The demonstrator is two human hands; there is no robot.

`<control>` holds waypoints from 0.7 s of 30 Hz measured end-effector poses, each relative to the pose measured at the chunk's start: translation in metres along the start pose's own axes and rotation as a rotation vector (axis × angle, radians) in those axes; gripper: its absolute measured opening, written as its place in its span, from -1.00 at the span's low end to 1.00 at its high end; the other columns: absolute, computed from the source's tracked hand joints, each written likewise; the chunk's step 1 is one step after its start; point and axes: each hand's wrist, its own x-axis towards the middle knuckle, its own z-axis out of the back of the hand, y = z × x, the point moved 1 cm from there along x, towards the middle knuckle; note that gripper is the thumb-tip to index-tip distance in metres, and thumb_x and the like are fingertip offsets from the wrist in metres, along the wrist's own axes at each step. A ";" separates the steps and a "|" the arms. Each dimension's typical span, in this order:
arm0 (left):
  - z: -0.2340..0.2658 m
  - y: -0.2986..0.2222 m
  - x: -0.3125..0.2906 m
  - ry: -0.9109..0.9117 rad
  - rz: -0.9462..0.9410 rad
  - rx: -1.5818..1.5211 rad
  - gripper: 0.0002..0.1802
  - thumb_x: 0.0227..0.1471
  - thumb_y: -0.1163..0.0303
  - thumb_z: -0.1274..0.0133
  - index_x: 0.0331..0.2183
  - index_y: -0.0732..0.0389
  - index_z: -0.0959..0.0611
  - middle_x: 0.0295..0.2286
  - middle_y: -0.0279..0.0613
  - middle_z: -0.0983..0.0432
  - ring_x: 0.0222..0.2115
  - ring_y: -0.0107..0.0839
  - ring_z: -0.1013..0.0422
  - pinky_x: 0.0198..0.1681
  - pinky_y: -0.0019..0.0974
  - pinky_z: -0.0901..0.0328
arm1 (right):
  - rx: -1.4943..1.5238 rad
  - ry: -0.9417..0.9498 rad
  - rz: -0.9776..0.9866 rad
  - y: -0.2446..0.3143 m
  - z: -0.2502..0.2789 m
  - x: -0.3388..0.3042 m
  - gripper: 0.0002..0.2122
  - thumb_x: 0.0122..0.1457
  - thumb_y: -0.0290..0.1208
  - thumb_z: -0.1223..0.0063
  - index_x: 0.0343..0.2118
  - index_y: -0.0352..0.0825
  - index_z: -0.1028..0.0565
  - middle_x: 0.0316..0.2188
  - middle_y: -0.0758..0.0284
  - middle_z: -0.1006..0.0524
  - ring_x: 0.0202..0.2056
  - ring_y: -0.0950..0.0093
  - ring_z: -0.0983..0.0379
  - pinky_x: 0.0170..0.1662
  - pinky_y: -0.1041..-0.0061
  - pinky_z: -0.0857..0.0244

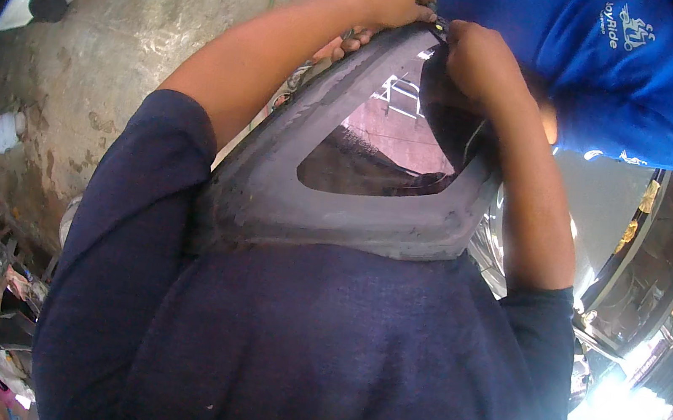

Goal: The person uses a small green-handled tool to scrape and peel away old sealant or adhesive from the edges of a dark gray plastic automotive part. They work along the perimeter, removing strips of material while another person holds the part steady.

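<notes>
head camera view, looking down past the wearer's chest: a gray panel (352, 219), roughly triangular, is seen with its broad end set against the front of a navy shirt (337, 337) and its narrow end pointed away, toward the upper middle. a glossy window pane (396, 146) is framed by the panel, and pale ladder-like lines are mirrored in it. both forearms are stretched forward, one over each side of the panel, so that its dark tip (438, 30), marked by a small yellow spot, is met by both hands. the left hand (394, 1) is placed at the left of the tip, thumb and fingers drawn in narrow; the right hand (480, 59) is placed at the right, fingers curled inward. whether the panel's edge or some small part is pinched by either hand cannot be told, as the fingertips are partly hidden. beneath the left forearm, fingers (350, 44) of another hand are seen near the panel's left edge, seemingly those of a co-worker in a blue shirt (514, 21). beyond, a concrete floor (119, 54) is shown.

the step in hand is judged to be close, two-handed work at the tip. for the next move, fine finger control is called for, with the broad end kept steady against the torso; by a hard pull, the panel could be twisted.
</notes>
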 end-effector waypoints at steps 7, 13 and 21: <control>-0.011 -0.006 -0.007 -0.236 0.067 -0.007 -0.63 0.23 0.15 -0.29 -0.17 0.30 -0.80 -0.19 0.29 -0.72 -0.11 0.26 -0.65 0.04 0.15 -0.49 | -0.032 -0.047 -0.020 -0.004 -0.008 0.006 -0.63 0.25 -0.49 -0.14 0.12 -0.26 -0.69 0.05 0.02 -0.74 0.11 -0.03 -0.68 0.19 -0.07 -0.57; -0.008 -0.012 -0.002 -0.264 0.064 -0.035 -0.64 0.28 0.16 -0.25 -0.21 0.32 -0.78 -0.19 0.30 -0.72 -0.10 0.32 -0.63 0.05 0.21 -0.48 | -0.018 -0.123 -0.027 0.001 -0.011 0.012 -0.60 0.28 -0.43 -0.19 0.19 -0.18 -0.70 0.08 0.03 -0.73 0.10 -0.03 -0.69 0.18 -0.05 -0.60; -0.011 -0.013 -0.012 -0.286 0.112 -0.015 -0.63 0.27 0.16 -0.26 -0.16 0.31 -0.80 -0.16 0.31 -0.73 -0.07 0.30 -0.64 0.07 0.19 -0.50 | -0.077 -0.003 -0.025 0.003 -0.006 0.012 -0.64 0.27 -0.41 -0.23 0.12 -0.21 -0.73 0.05 0.02 -0.75 0.08 -0.05 -0.71 0.15 -0.05 -0.61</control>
